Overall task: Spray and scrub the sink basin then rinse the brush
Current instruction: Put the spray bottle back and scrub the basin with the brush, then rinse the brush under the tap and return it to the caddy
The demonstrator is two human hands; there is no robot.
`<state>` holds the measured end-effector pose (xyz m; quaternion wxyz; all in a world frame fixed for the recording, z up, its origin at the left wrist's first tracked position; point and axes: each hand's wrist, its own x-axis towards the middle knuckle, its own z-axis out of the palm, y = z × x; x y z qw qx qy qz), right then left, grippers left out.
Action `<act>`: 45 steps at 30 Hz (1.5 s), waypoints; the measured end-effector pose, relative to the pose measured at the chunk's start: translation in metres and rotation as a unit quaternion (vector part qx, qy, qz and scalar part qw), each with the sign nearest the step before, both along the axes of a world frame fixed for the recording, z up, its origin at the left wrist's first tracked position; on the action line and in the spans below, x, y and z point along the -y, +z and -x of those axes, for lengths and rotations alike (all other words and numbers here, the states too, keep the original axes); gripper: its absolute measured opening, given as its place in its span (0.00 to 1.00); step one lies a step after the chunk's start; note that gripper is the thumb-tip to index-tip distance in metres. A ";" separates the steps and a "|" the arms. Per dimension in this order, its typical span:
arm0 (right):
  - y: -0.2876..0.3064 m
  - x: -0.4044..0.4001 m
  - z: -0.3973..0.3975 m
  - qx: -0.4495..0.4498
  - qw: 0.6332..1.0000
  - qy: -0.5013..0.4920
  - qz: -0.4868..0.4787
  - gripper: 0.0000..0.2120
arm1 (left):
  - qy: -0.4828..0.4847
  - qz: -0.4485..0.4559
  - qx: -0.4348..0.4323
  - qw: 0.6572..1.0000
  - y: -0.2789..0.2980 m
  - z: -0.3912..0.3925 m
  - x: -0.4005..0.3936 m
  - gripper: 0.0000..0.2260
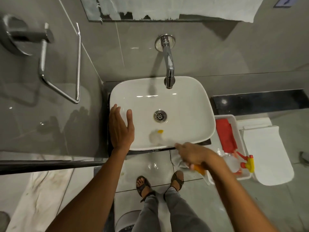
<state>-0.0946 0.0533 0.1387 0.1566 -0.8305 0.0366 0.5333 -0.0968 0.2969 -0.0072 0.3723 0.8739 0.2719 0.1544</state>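
Observation:
The white sink basin [204, 104] sits below a chrome wall faucet [169, 69], with its drain [160, 116] in the middle. My left hand [120, 128] lies open and flat on the basin's left rim. At the front right rim, my right hand [192, 154] is shut on the brush's orange handle. The brush [156, 136] reaches into the basin near the front wall; its pale head with a yellow tip is blurred by motion. A clear spray bottle [233, 163] with a yellow and red trigger lies in the white tray [234, 118] to the right.
A red cloth [226, 136] lies in the tray too. A white toilet lid [267, 156] is further right. A chrome towel holder [50, 64] hangs on the grey wall at left, behind a glass partition. My sandalled feet stand on the tiled floor below.

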 end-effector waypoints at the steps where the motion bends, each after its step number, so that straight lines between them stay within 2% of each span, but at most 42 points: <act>1: 0.000 -0.017 0.007 0.003 0.999 -0.002 -0.040 0.17 | 0.002 0.004 0.001 1.000 -0.001 0.000 0.000 0.35; 4: -0.013 -0.084 0.018 0.042 0.994 0.061 -0.085 0.12 | 0.006 0.012 0.008 1.000 -0.004 0.001 0.000 0.35; 6: -0.036 -0.123 0.012 0.105 0.989 0.052 -0.093 0.12 | 0.005 0.007 0.020 1.000 -0.006 0.000 -0.001 0.34; 10: -0.066 -0.136 -0.029 0.198 0.974 -0.101 -0.053 0.21 | 0.014 -0.003 0.024 1.000 -0.008 -0.001 -0.001 0.35; 14: -0.071 -0.079 -0.081 0.244 0.957 -0.157 0.002 0.21 | 0.009 0.006 0.025 1.000 -0.006 0.001 0.000 0.35; 16: -0.065 -0.036 -0.094 0.245 0.962 -0.109 0.051 0.20 | 0.011 0.004 0.022 1.000 -0.005 0.001 0.000 0.35; 20: -0.041 0.028 -0.073 0.174 0.977 -0.007 0.120 0.19 | 0.007 -0.013 0.022 1.000 -0.003 0.002 0.001 0.34; 24: -0.033 0.029 -0.022 0.123 0.985 0.061 0.104 0.17 | -0.004 -0.030 0.023 0.999 0.003 0.003 0.002 0.32; 27: -0.034 0.013 0.007 0.137 0.987 0.069 0.058 0.17 | -0.046 -0.088 0.014 0.995 0.010 0.006 0.005 0.26; 29: -0.033 -0.001 0.017 0.137 0.990 0.039 0.024 0.17 | -0.080 -0.139 0.001 0.987 0.018 0.002 0.011 0.21; 31: -0.031 -0.014 0.023 0.126 0.992 -0.010 -0.001 0.16 | -0.109 -0.140 0.000 0.984 0.038 -0.010 0.019 0.18; 35: -0.023 -0.032 0.027 0.166 0.975 -0.140 -0.055 0.25 | -0.176 -0.098 -0.007 0.979 0.095 -0.051 0.042 0.28; 38: -0.019 -0.038 0.024 0.220 0.949 -0.209 -0.086 0.24 | -0.165 -0.096 -0.012 0.981 0.132 -0.079 0.059 0.31; 42: -0.014 -0.040 0.016 0.245 0.931 -0.243 -0.124 0.23 | -0.145 -0.118 -0.054 0.981 0.158 -0.106 0.069 0.35; 45: -0.009 -0.040 0.013 0.258 0.923 -0.252 -0.133 0.22 | -0.149 -0.120 -0.080 0.978 0.167 -0.119 0.073 0.33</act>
